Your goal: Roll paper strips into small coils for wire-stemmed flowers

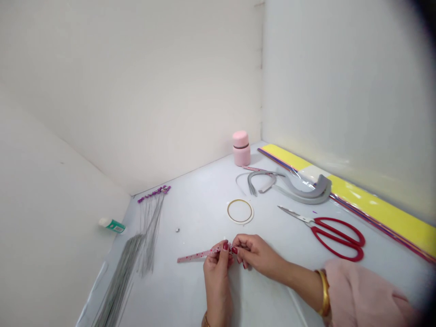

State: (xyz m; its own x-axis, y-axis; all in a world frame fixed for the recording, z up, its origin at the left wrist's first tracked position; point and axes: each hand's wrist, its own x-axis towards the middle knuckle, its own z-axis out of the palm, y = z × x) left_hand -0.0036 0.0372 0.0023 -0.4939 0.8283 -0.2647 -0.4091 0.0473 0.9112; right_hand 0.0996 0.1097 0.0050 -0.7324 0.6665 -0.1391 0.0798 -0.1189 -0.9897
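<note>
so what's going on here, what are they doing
A person is holding a speckled pink strip over a white-covered table, pinching one end with the left hand and the right hand. Close by lie a thin gold ring, red-handled scissors and curved grey strips. Off to the left are thin wires, some tipped with purple beads. A pink jar stands near the corner.
</note>
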